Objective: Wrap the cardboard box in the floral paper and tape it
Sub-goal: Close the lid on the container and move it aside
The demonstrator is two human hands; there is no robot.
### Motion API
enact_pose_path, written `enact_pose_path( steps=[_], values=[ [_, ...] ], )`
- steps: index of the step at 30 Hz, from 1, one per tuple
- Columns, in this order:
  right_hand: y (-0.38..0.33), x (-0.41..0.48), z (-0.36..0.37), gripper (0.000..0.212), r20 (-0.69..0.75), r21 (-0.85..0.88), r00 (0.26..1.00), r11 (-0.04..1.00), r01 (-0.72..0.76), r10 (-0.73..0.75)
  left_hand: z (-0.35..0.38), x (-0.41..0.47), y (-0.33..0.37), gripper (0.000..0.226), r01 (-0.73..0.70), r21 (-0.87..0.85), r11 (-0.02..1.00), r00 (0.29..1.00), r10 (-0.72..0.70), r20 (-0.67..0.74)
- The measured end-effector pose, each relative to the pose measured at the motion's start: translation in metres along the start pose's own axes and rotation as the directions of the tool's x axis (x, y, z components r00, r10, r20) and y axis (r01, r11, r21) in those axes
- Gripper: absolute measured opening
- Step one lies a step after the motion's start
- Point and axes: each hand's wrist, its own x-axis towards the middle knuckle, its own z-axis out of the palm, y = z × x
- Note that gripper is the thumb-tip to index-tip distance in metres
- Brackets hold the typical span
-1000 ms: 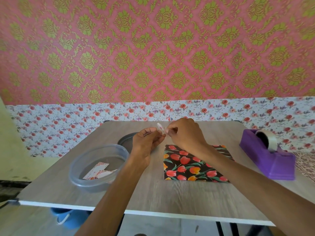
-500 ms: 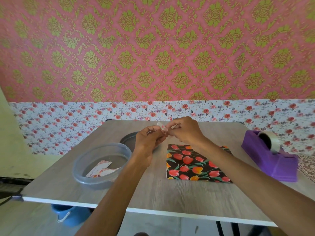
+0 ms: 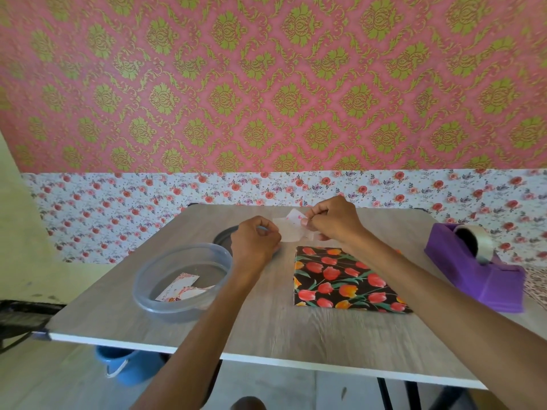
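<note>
**While the wrapped box waits, a small label hangs between two hands**

As I watch from the remote desk, the left hand [image 3: 256,239] and right hand [image 3: 334,220] are raised close together above the far middle of the table [image 3: 266,329]. The right pinches a small floral label [image 3: 294,216]. The left, fingers curled, pinches the edge of a translucent backing sheet [image 3: 288,232] stretched between them.

The wrapped box [image 3: 346,279] lies flat at centre right of the frame, just below the right wrist. It is fully covered in black tulip paper, and I can see no bare cardboard. The purple tape dispenser [image 3: 473,270] stands well apart at the right edge. A clear plastic bowl [image 3: 142,291] at lower left holds more printed cards [image 3: 180,287].

The risk, as I judge it, lies in the peel. A thin sticky label could curl onto itself or onto a fingertip, or tear if the hands pull unevenly. Set down crooked, it could crease, or lift the paper if pulled off again. I cannot tell from here whether the box's seams are taped. If they are not, pressing the label on could shift the wrap.
</note>
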Motion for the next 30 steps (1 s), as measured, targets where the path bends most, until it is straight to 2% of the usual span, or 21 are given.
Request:
enact_pose_path(
  steps=[5,9,12,17,20,23,25,27,28,29,30],
  values=[
    [0.007,0.007,-0.012,0.008,-0.059,0.136,0.995,0.988,-0.072,0.081,-0.003,0.002,-0.006,0.008,-0.117,0.275,0.954,0.987,0.143,-0.074],
    [0.015,0.020,-0.039,0.007,-0.156,0.267,0.973,0.956,-0.124,0.170,-0.009,-0.001,-0.022,0.022,-0.125,0.466,0.876,0.983,0.172,-0.059],
    [0.020,0.023,-0.051,0.006,-0.090,0.274,0.980,0.951,-0.145,0.176,-0.009,-0.007,-0.024,0.019,-0.185,0.606,0.774,0.980,0.194,0.050],
    [0.021,0.012,-0.045,0.015,0.012,0.239,0.983,0.954,-0.180,0.182,-0.001,-0.006,-0.026,0.022,-0.268,0.725,0.634,0.962,0.136,0.237],
    [0.021,0.002,-0.044,0.028,0.120,0.295,0.977,0.933,-0.207,0.179,0.002,-0.005,-0.029,0.023,-0.309,0.775,0.552,0.948,0.117,0.295],
    [0.019,-0.006,-0.045,0.028,0.157,0.336,0.972,0.916,-0.218,0.174,0.004,-0.003,-0.032,0.022,-0.312,0.796,0.518,0.947,0.099,0.307],
    [0.019,-0.009,-0.045,0.031,0.149,0.298,0.974,0.931,-0.210,0.172,0.005,-0.001,-0.029,0.020,-0.287,0.764,0.578,0.955,0.108,0.277],
    [0.022,-0.012,-0.042,0.031,0.123,0.236,0.985,0.960,-0.151,0.125,0.008,0.003,-0.025,0.019,-0.265,0.609,0.747,0.959,0.142,0.243],
    [0.023,-0.013,-0.040,0.029,0.090,0.188,0.994,0.979,-0.081,0.065,0.011,0.002,-0.020,0.020,-0.239,0.432,0.870,0.959,0.142,0.244],
    [0.024,-0.015,-0.038,0.026,0.045,0.118,0.999,0.993,0.021,-0.026,0.013,0.000,-0.014,0.022,-0.164,0.172,0.971,0.956,0.114,0.272],
    [0.026,-0.018,-0.035,0.023,0.000,0.029,0.991,0.990,0.137,-0.137,0.014,-0.002,-0.004,0.024,-0.040,-0.107,0.993,0.937,0.075,0.341]
  ],
)
